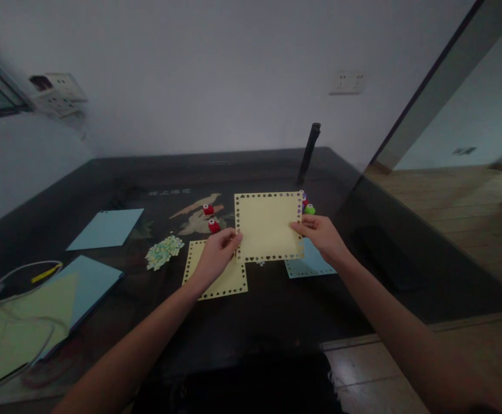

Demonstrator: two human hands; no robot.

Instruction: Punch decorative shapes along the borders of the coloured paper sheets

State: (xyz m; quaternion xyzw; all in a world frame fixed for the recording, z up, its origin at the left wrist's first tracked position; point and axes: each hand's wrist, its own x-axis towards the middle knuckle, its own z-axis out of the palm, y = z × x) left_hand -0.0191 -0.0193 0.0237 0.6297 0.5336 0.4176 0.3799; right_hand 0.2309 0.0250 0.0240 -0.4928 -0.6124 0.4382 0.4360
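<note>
Between both hands I hold up a pale yellow sheet of paper, its border punched with small holes on all sides. My left hand pinches the left edge, and my right hand pinches the right edge, thumb in front. Under my left hand lies a second yellow punched sheet, partly covered. Behind my right hand a blue punched sheet rests on the table, partly hidden. Two small red hole punches sit left of the raised sheet. Purple, red and green ones show behind its right edge.
A pile of paper cut-outs lies left of centre on the dark table. Blue paper and a stack of blue and yellow sheets are on the left, with a white cable. A black upright bar stands at the back.
</note>
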